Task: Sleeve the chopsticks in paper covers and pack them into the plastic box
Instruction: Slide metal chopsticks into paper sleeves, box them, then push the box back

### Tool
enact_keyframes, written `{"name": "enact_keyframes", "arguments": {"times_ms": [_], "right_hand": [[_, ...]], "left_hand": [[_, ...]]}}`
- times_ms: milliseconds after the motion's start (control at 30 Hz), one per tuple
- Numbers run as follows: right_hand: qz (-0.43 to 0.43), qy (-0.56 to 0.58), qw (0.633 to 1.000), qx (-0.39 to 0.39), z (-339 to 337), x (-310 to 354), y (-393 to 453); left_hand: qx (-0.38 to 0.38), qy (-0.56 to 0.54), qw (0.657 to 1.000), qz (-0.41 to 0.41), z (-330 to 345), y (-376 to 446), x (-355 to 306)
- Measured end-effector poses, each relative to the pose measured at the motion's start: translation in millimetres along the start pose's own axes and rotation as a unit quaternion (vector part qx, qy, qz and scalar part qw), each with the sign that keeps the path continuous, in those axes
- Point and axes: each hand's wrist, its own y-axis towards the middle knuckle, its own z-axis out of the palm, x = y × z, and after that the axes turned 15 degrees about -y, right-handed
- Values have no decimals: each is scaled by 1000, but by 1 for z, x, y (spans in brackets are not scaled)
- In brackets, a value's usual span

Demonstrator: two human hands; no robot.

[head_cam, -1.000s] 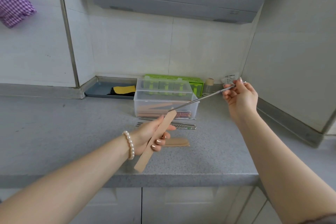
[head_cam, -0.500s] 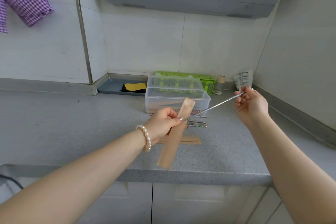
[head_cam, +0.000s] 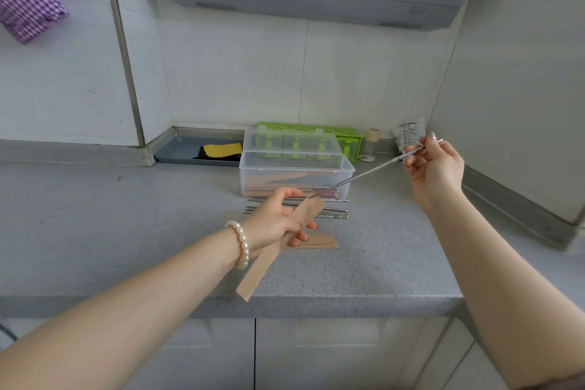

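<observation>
My left hand (head_cam: pixel 276 221) grips a long brown paper cover (head_cam: pixel 272 260) that slants down toward the counter's front edge. My right hand (head_cam: pixel 435 168) pinches the far end of a metal chopstick (head_cam: pixel 364 174), whose tip meets the cover's open top end. Behind them stands the clear plastic box (head_cam: pixel 296 179) with its lid raised and sleeved chopsticks inside. Several bare metal chopsticks (head_cam: pixel 329 211) lie on the counter in front of the box. More brown paper covers (head_cam: pixel 319 241) lie flat beneath my left hand.
A green holder (head_cam: pixel 348 142) stands behind the box. A grey tray (head_cam: pixel 186 152) with a yellow and black item sits at the back left. A small jar (head_cam: pixel 371 139) and a white packet (head_cam: pixel 408 133) sit in the corner. Wall panel on the right.
The camera view shifted slightly. My left hand tilted the cover and brought its top end onto the chopstick tip; my right hand kept the chopstick at about the same place.
</observation>
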Motion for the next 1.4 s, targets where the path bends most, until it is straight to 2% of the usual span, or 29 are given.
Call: {"name": "enact_keyframes", "arguments": {"times_ms": [167,633,900,1400], "right_hand": [[-33,-40,999,13,2,-1,-1],[-52,-58,996,40,11,-1,-8],[-49,-63,996,45,11,1,-7],[-80,-73,993,50,16,3,-15]], "left_hand": [[-19,21,1000,12,-2,1,4],[-22,-40,999,-5,-3,2,7],[-6,-15,1000,0,-3,3,8],[-27,9,1000,-4,-2,5,8]]}}
